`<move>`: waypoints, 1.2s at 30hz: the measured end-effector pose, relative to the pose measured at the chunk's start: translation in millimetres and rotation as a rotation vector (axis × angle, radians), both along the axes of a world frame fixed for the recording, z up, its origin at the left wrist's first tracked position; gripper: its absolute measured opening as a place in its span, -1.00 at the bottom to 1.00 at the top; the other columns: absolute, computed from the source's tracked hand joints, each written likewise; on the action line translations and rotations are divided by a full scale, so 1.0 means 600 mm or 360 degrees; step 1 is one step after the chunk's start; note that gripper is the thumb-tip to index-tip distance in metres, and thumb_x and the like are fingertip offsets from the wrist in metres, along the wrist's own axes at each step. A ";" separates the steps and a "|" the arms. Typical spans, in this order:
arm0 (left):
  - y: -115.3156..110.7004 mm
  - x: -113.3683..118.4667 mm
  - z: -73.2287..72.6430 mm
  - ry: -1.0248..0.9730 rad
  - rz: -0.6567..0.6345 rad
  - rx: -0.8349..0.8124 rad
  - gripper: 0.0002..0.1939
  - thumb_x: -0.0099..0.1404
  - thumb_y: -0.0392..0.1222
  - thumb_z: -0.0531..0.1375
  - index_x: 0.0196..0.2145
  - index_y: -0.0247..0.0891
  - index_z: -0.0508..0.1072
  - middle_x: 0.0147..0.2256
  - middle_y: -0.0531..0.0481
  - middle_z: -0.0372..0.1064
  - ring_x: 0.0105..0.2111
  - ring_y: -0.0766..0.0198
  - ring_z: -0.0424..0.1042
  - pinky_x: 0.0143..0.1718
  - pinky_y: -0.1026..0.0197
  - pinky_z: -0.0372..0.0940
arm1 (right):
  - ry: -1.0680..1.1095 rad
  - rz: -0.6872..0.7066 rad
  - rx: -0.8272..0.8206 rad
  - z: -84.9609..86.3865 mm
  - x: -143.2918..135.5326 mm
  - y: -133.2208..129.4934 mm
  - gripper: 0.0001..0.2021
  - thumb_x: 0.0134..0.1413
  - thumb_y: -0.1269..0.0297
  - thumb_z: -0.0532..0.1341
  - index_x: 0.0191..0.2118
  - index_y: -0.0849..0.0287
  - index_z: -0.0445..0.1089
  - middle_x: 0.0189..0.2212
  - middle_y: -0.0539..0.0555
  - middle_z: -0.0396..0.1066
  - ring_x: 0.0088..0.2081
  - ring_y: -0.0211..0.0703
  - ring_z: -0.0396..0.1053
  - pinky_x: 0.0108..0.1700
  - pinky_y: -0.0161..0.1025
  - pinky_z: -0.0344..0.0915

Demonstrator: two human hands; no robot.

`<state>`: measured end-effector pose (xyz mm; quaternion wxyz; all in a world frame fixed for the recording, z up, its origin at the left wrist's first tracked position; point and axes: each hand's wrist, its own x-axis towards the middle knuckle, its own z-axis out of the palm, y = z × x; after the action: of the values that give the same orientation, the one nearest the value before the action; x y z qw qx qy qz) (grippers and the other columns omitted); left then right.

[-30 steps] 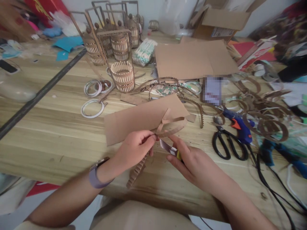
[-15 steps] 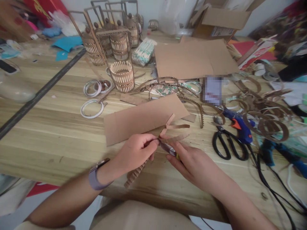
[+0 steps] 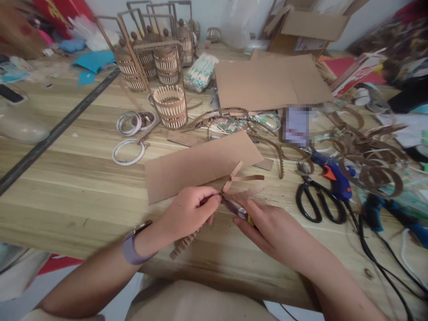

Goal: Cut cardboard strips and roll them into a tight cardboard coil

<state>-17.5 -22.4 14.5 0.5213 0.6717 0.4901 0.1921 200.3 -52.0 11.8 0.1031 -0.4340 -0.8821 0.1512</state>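
- Strip [image 3: 186,244], lower centre: brown, ribbed crosswise
- Knife [image 3: 241,212], centre: silvery, some yellow showing
- Watch strap [image 3: 130,251], lower left: lilac, from where I stand
- Glue gun [image 3: 341,186], right: deep blue, orange trigger [image 3: 329,173]
- Basket [image 3: 171,106], upper middle: pale slats, brown bands

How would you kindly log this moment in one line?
left hand: pinching cardboard strip | right hand: holding cutter, blade near strip

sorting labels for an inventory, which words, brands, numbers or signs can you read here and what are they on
No text can be read for certain.
Red packaging, far left: yellow marks, cut off and blurred.
White label on the open cardboard box: too small to read.
Red-and-white carton, right: markings too blurred.
Pixelated item, near the glue gun: masked, unreadable.
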 end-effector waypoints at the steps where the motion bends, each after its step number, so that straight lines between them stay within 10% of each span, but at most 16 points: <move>1: 0.000 0.000 0.000 0.0004 -0.0011 0.0006 -0.66 0.40 -0.15 0.01 -0.49 -0.26 0.39 -0.63 0.12 0.33 -0.61 0.39 0.30 -0.55 0.36 0.12 | 0.0007 -0.0001 0.0019 0.000 -0.001 0.000 -0.74 0.28 0.34 0.06 0.06 0.17 0.22 -0.39 0.06 0.53 -0.47 -0.08 0.50 -0.51 -0.27 0.23; 20: -0.004 -0.001 0.005 -0.0083 -0.0060 0.0164 -0.64 0.44 -0.16 0.01 -0.51 -0.26 0.35 -0.60 0.16 0.29 -0.59 0.45 0.24 -0.53 0.40 0.11 | 0.0471 -0.0167 -0.0447 0.006 -0.009 -0.001 -0.73 0.37 0.27 -0.02 0.11 0.05 0.23 -0.16 0.06 0.55 -0.20 -0.16 0.54 -0.25 -0.29 0.41; 27: -0.003 -0.004 0.002 -0.0038 -0.0027 0.0197 -0.66 0.42 -0.17 0.01 -0.51 -0.26 0.33 -0.61 0.16 0.29 -0.59 0.43 0.26 -0.54 0.37 0.10 | 0.0584 -0.0220 -0.0631 0.009 -0.008 0.000 -0.63 0.41 0.17 -0.08 0.23 0.09 0.15 -0.41 -0.02 0.48 -0.38 -0.20 0.47 -0.35 -0.29 0.39; 36: -0.002 -0.002 -0.004 -0.0021 0.0158 0.0190 -0.71 0.42 -0.14 0.03 -0.42 -0.25 0.40 -0.61 0.18 0.32 -0.59 0.41 0.29 -0.52 0.36 0.14 | 0.0088 -0.0222 -0.0299 -0.018 -0.008 0.004 -0.69 0.33 0.21 0.02 0.11 0.16 0.24 -0.29 0.11 0.57 -0.33 0.00 0.56 -0.39 -0.17 0.40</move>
<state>-18.5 -23.3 11.9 0.4733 0.6751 0.5071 0.2511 195.7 -49.4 1.2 0.0965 -0.4977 -0.8286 0.2375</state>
